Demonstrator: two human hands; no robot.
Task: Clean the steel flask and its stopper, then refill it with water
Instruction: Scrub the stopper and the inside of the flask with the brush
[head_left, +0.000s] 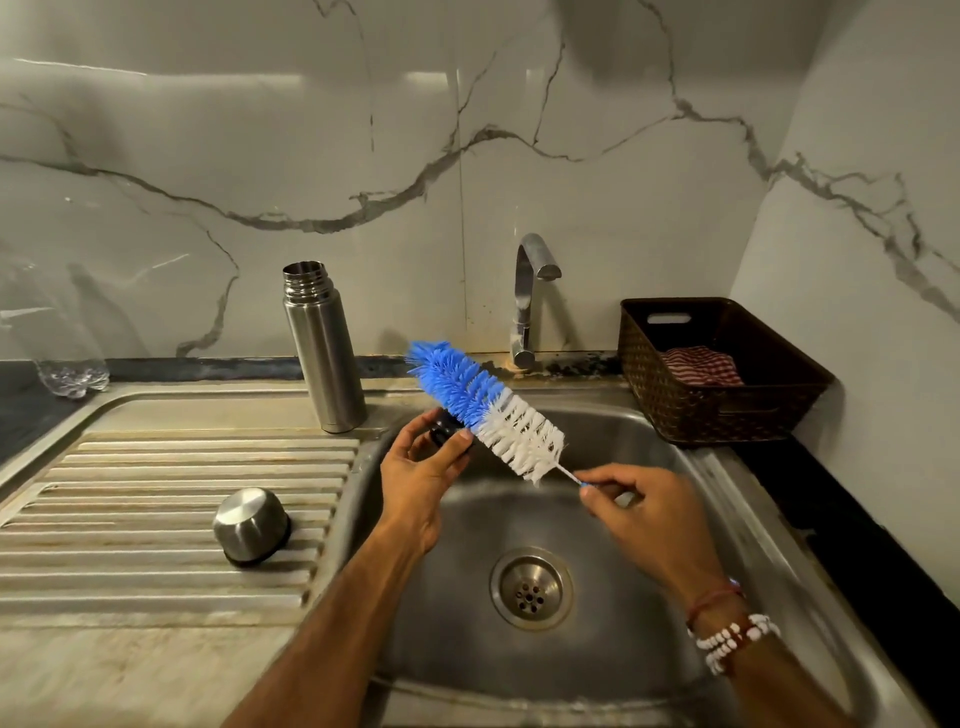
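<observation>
We see two bare forearms (332, 613), ending in the left hand (415, 486) and the right hand (649, 514). On the right wrist we find a thin red thread (711, 597). Just behind it sits a bracelet (732, 642) of small white beads wound in several loops, with a few reddish-brown beads among them.

likely stopper (443, 430), mostly hidden behind brush (488, 415)

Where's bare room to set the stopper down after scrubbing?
The ribbed drainboard is bare left of the steel cap, and between the cap and the flask. The sink floor around the drain is bare too. Crowded: the woven basket fills the counter right of the sink, and the tap stands on the rear rim.
</observation>
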